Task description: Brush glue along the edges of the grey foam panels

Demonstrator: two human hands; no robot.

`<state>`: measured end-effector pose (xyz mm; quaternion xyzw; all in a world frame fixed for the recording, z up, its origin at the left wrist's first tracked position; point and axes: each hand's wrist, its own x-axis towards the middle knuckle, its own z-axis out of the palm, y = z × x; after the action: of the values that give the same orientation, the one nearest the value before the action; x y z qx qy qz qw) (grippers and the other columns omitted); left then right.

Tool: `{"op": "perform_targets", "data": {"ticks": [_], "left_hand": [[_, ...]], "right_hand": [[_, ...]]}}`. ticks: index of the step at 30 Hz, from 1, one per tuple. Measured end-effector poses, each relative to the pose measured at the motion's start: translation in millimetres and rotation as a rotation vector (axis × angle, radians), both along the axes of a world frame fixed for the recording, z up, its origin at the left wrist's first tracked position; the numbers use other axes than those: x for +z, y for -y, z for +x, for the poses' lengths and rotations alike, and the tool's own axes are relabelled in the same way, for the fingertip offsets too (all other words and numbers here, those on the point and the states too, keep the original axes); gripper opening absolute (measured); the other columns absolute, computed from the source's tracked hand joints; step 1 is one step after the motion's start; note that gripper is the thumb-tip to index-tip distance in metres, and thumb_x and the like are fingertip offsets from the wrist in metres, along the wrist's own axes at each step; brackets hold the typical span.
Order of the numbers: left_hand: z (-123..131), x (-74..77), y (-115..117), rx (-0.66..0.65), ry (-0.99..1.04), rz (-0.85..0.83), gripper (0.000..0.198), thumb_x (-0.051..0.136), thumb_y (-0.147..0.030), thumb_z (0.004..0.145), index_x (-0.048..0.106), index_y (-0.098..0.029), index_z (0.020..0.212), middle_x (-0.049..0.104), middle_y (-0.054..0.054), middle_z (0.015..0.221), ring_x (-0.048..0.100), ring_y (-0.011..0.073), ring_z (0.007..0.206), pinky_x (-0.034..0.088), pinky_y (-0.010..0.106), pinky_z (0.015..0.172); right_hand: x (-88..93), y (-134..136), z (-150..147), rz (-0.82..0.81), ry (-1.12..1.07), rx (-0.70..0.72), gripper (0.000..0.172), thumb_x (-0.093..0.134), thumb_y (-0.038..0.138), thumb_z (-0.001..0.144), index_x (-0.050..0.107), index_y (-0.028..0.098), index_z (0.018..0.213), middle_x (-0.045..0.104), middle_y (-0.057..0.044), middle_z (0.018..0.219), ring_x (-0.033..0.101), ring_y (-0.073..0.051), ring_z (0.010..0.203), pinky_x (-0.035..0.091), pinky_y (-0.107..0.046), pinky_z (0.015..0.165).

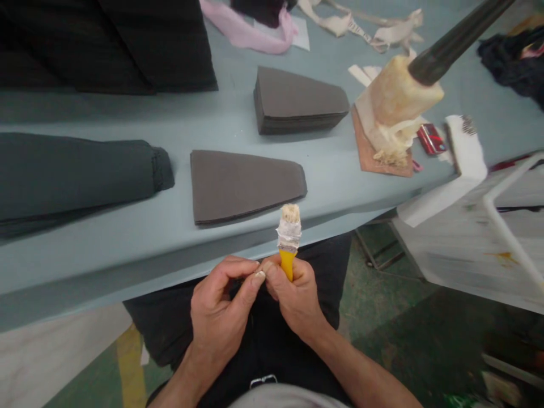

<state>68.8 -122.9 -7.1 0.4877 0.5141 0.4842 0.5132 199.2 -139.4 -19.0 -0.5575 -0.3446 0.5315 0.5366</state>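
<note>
My right hand [297, 292] is closed round the yellow handle of a paintbrush [289, 229], whose pale bristles point up and away from me; white tape or dried coating wraps its neck. Close beside it, my left hand [223, 300] pinches at the fingertips, which meet those of the right hand. Whatever lies between the left fingertips is too small to make out. Just beyond the brush, a stack of dark grey tapered fabric pieces [246, 186] lies on the blue-grey table [114, 249]. Behind it sits a thicker stack of similar pieces [301, 99].
Folded dark fabric [72, 178] lies at left, black material [106, 45] behind it. A crusted glue container [395, 96] with a dark handle stands on a brown board [363, 153]. Nearby are a red box [432, 139], a pink cloth strip [242, 31] and a white cart [459, 249].
</note>
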Motion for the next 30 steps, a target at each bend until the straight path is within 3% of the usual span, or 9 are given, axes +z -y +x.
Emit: {"op": "perform_targets", "data": {"ticks": [5, 10, 13, 16, 20, 25, 27, 29, 30], "left_hand": [[-6.3, 5.8, 1.3, 0.039, -0.142, 0.234, 0.014, 0.082, -0.015, 0.089, 0.077, -0.027, 0.083, 0.076, -0.001, 0.075, 0.068, 0.0142, 0.069, 0.051, 0.025, 0.071], [-15.8, 8.2, 2.0, 0.042, -0.009, -0.01, 0.028, 0.081, -0.041, 0.095, 0.069, -0.023, 0.077, 0.066, -0.001, 0.07, 0.059, 0.0127, 0.064, 0.047, 0.023, 0.065], [-18.2, 17.1, 0.0, -0.056, 0.402, -0.262, 0.047, 0.075, -0.054, 0.098, 0.057, -0.022, 0.068, 0.05, -0.005, 0.058, 0.048, 0.0119, 0.054, 0.048, 0.023, 0.059], [-18.7, 29.5, -0.9, -0.226, 0.973, -0.491, 0.056, 0.07, -0.048, 0.102, 0.04, -0.022, 0.063, 0.027, -0.01, 0.05, 0.024, 0.0084, 0.042, 0.04, 0.019, 0.046], [-18.2, 39.0, 1.6, -0.422, 1.471, -0.474, 0.061, 0.051, -0.039, 0.112, 0.026, -0.022, 0.06, 0.015, -0.012, 0.042, 0.01, 0.0061, 0.034, 0.027, 0.015, 0.037], [-13.5, 41.6, 0.4, -0.631, 1.735, -0.353, 0.065, 0.051, -0.047, 0.112, 0.03, -0.023, 0.055, 0.024, -0.011, 0.032, 0.017, 0.0042, 0.024, 0.028, 0.015, 0.03], [-10.7, 39.3, -0.5, -0.676, 1.8, -0.348, 0.07, 0.055, -0.06, 0.107, 0.031, -0.023, 0.054, 0.026, -0.011, 0.03, 0.02, 0.0043, 0.023, 0.03, 0.015, 0.029], [-8.6, 33.9, 0.7, -0.674, 1.855, -0.368, 0.076, 0.054, -0.078, 0.099, 0.032, -0.023, 0.052, 0.026, -0.01, 0.028, 0.022, 0.005, 0.023, 0.03, 0.016, 0.028], [-7.9, 30.2, 2.3, -0.669, 1.872, -0.383, 0.078, 0.052, -0.086, 0.095, 0.032, -0.023, 0.052, 0.026, -0.009, 0.028, 0.022, 0.0054, 0.023, 0.031, 0.017, 0.027]], "right_hand": [[2.1, 2.2, -14.5, -0.015, -0.113, -0.053, 0.056, 0.076, 0.068, 0.09, 0.059, 0.019, 0.069, 0.038, 0.008, 0.054, 0.032, -0.006, 0.047, 0.029, -0.022, 0.044], [0.9, 4.3, -15.7, 0.076, -0.049, -0.043, 0.058, 0.069, 0.068, 0.096, 0.054, 0.021, 0.066, 0.037, 0.008, 0.054, 0.029, -0.006, 0.046, 0.029, -0.023, 0.045], [-3.9, 7.7, -10.3, 0.14, 0.087, 0.017, 0.061, 0.059, 0.064, 0.104, 0.041, 0.023, 0.061, 0.035, 0.007, 0.055, 0.031, -0.008, 0.048, 0.029, -0.025, 0.047], [-6.3, 10.0, -3.7, 0.203, 0.25, 0.056, 0.055, 0.057, 0.056, 0.105, 0.039, 0.024, 0.064, 0.033, 0.007, 0.057, 0.032, -0.009, 0.051, 0.031, -0.025, 0.05], [0.7, 8.7, 5.9, 0.269, 0.439, 0.112, 0.039, 0.058, 0.033, 0.101, 0.048, 0.022, 0.065, 0.036, 0.008, 0.055, 0.032, -0.008, 0.048, 0.029, -0.024, 0.047], [10.6, 9.5, 15.9, 0.196, 0.443, 0.19, 0.004, 0.068, 0.023, 0.093, 0.069, 0.021, 0.091, 0.056, 0.008, 0.058, 0.048, -0.009, 0.048, 0.04, -0.02, 0.049], [13.8, 9.4, 17.6, 0.201, 0.395, 0.231, 0.012, 0.069, 0.022, 0.093, 0.072, 0.021, 0.104, 0.06, 0.008, 0.061, 0.05, -0.009, 0.049, 0.042, -0.019, 0.05], [18.2, 6.4, 18.2, 0.217, 0.35, 0.241, 0.003, 0.069, 0.022, 0.092, 0.072, 0.022, 0.093, 0.055, 0.009, 0.058, 0.045, -0.008, 0.048, 0.039, -0.019, 0.048], [21.1, 3.6, 18.3, 0.224, 0.325, 0.24, 0.01, 0.069, 0.022, 0.092, 0.068, 0.022, 0.081, 0.05, 0.009, 0.056, 0.041, -0.007, 0.048, 0.036, -0.019, 0.047]]}}
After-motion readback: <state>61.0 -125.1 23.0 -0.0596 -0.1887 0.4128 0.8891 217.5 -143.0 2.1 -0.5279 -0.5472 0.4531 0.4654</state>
